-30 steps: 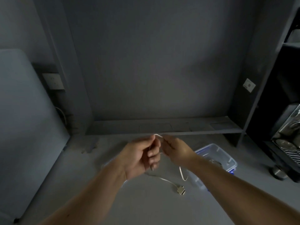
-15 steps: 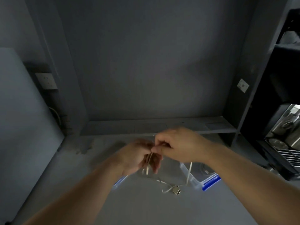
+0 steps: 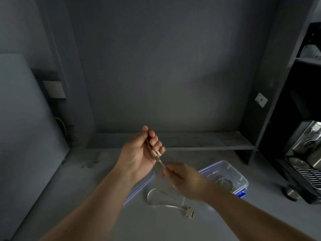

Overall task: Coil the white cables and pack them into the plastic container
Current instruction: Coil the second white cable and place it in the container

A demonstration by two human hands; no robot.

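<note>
My left hand (image 3: 139, 153) is raised above the grey counter with its fingers curled round the folded white cable (image 3: 157, 156). My right hand (image 3: 184, 180) pinches the same cable just below and to the right. The rest of the cable hangs down to a loop on the counter (image 3: 154, 197) and ends in a plug (image 3: 189, 212). The clear plastic container (image 3: 241, 176) with blue clips stands to the right, behind my right forearm. A coiled cable (image 3: 224, 182) lies inside it.
The container's lid (image 3: 139, 188) lies flat under my left wrist. A low shelf (image 3: 173, 140) runs along the back wall. A steel coffee machine (image 3: 305, 157) stands at the right edge, with a small dark knob (image 3: 291, 193) in front of it.
My right hand has dropped from above my left hand to below and right of it, drawing the cable down. My left hand has risen and opened its fingers upward.
</note>
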